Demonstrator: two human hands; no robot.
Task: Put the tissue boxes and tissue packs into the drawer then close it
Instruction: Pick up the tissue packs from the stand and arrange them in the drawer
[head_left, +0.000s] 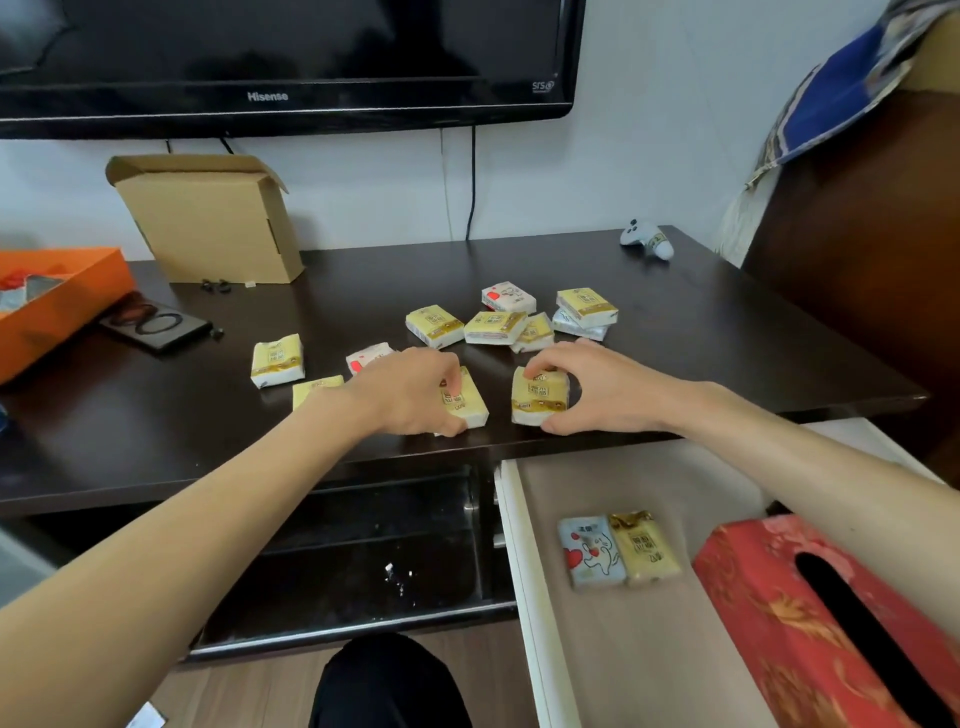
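Observation:
Several small tissue packs lie scattered on the dark table (727, 332), most of them yellow. My left hand (410, 392) grips one yellow pack (467, 405) near the table's front edge. My right hand (597, 387) grips another yellow pack (537, 397) right beside it. Both packs rest on the table top. Below at the right the drawer (524, 597) stands open. In it lie a blue-and-white pack (589, 551), a yellow pack (644, 545) and a red tissue box (826, 629). A cluster of packs (493, 326) sits further back, and one yellow pack (277, 359) lies to the left.
A cardboard box (213, 218) leans on the wall under the TV (285, 57). An orange box (57, 301) and a dark flat case (156, 325) sit at the left. A white game controller (647, 239) lies at the back right. An open shelf (363, 551) is under the table.

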